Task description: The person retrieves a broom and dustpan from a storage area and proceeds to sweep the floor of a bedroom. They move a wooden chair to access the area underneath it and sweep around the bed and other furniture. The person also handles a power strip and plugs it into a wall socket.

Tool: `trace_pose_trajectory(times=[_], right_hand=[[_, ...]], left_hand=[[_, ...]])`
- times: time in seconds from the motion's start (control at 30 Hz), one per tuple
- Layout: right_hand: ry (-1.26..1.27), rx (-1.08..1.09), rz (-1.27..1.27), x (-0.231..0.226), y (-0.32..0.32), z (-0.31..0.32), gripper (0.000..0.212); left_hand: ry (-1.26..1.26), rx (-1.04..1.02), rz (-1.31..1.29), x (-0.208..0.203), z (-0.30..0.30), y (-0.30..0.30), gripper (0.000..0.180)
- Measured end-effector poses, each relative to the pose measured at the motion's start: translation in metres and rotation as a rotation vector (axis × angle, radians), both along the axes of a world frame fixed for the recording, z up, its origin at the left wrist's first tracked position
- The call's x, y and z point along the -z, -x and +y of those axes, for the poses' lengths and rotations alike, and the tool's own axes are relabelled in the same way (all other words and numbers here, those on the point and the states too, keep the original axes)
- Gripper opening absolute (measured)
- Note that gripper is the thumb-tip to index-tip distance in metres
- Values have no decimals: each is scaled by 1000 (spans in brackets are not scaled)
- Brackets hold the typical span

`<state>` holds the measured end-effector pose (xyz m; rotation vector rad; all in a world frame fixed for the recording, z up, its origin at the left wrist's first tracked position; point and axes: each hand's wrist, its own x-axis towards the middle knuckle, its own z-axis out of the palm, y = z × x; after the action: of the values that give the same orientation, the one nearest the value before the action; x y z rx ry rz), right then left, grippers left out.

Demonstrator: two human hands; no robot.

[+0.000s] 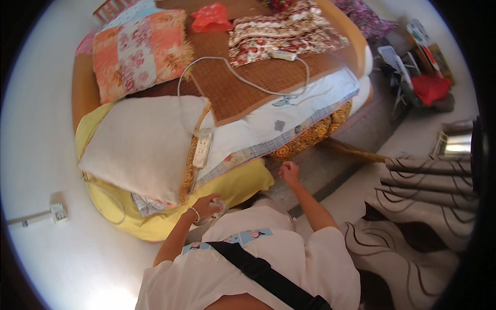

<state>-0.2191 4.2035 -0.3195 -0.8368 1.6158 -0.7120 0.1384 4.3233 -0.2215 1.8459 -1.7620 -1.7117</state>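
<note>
My left hand (pixel 207 205), with a bracelet at the wrist, is low beside the yellow sheet at the bed's near edge. Its fingers are closed round a small whitish, see-through thing (pixel 220 208) whose kind I cannot make out. My right hand (pixel 289 172) hangs past the bed's near corner, fingers curled in, and nothing shows in it. On the bed ahead of my left hand lies a white power strip (pixel 202 150), touching the fringed edge of a large beige cushion (pixel 139 144). A pale cord (pixel 227 64) loops from it to a second white strip (pixel 283 55).
A floral orange pillow (pixel 139 57), a red plastic bag (pixel 211 18) and a brown-and-white patterned cloth (pixel 284 33) lie on the bed's woven mat (pixel 227 98). At right are a patterned curtain (pixel 403 243) and a rack with a red cloth (pixel 431 89). A wall socket (pixel 58 212) is at left.
</note>
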Motion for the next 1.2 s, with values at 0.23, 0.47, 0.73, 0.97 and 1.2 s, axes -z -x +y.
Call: trace_pose_trajectory(times=[0.23,0.47,0.73,0.97,1.2], right_hand=[[-112,138,-112,-22,23,37,20],[-117,221,-155,-36,45,3,19],[-88,184,-210,-29,95,-81,17],[41,4,-296,11,173,-203,12],[-52,180,-258,5,242,-252,15]], left_hand=[[-57,159,74,-1,-30,33,62],[-34,193,50,14,-47,54,60],[8,151,9,15,-124,121,60],[101,-14,19,34,-185,221,58],[233,-1,-120,32,-283,319,57]])
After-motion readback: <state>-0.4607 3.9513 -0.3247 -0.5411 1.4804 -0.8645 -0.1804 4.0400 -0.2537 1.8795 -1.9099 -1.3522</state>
